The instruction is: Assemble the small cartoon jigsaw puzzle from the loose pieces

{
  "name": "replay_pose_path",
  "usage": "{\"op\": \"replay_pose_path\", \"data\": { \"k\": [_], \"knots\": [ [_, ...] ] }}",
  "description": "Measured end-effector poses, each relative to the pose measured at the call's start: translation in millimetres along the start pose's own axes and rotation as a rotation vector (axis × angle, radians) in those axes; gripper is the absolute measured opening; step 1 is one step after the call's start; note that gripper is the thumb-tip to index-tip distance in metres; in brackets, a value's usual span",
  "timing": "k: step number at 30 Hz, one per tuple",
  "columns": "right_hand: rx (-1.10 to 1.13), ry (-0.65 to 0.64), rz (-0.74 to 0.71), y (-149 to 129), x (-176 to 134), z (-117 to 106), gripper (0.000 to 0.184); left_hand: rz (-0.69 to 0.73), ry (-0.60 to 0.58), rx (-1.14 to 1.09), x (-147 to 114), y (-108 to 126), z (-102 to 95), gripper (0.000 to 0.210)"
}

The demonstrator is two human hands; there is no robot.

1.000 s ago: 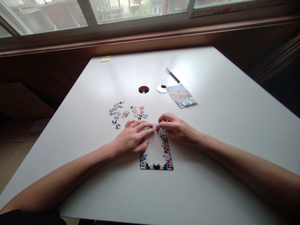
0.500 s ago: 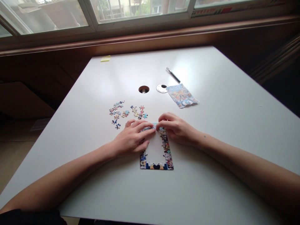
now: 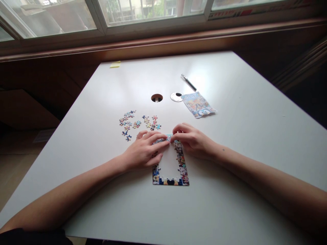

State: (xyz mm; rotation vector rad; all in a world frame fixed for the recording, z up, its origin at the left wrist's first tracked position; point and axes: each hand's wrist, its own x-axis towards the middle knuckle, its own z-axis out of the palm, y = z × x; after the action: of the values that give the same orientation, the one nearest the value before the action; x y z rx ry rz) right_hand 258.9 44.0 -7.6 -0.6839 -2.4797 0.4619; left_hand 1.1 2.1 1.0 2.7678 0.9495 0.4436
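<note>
A rectangular jigsaw frame (image 3: 185, 170) of joined border pieces lies on the white table, its middle showing bare tabletop. My left hand (image 3: 144, 149) rests over its upper left side with fingers stretched out, the fingertips on the top border. From the other side, my right hand (image 3: 192, 139) has thumb and fingers drawn together at the top border, pinching a puzzle piece that is mostly hidden. Both hands cover much of the frame's upper corners. Beyond my left hand, several loose puzzle pieces (image 3: 125, 121) are scattered in small clusters.
A crumpled picture sheet (image 3: 199, 104) lies beyond my right hand, overlapping a round metal cover (image 3: 175, 97). Behind it is a dark pen (image 3: 189, 82). A round hole (image 3: 156, 98) opens in the tabletop. Yellow tape (image 3: 115, 64) marks the far left edge, below the window.
</note>
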Motion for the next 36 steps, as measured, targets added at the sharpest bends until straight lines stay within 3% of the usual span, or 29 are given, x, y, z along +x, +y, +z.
{"op": "replay_pose_path", "data": {
  "k": [36],
  "knots": [
    [-0.038, 0.009, -0.006, -2.2, 1.4, 2.1, 0.028, -0.003, -0.001, 0.002, 0.9, 1.4, -0.1, 0.041]
  ]
}}
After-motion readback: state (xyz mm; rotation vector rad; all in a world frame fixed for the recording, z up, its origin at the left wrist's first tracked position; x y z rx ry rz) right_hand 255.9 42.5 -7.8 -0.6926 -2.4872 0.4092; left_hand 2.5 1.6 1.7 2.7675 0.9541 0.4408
